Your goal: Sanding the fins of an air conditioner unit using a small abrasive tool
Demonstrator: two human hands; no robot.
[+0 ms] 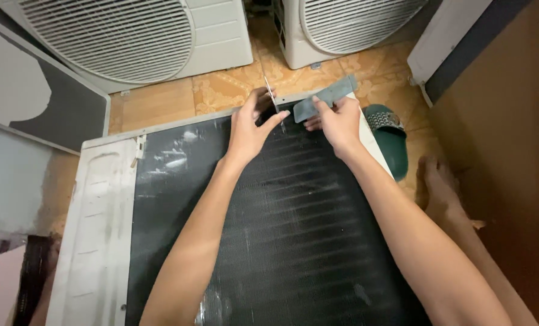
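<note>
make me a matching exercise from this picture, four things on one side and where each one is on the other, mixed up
Things:
1. left hand
2. right hand
3. green sandal
4. fan grille

Places:
A. on the tiled floor right of the lying unit
B. top left, on a white unit standing upright
C. gripping a thin metal blade stood on edge over the black coil
D. pinching a flat grey strip at the coil's far edge

Pairs: 1-C, 2-D, 3-A, 4-B
</note>
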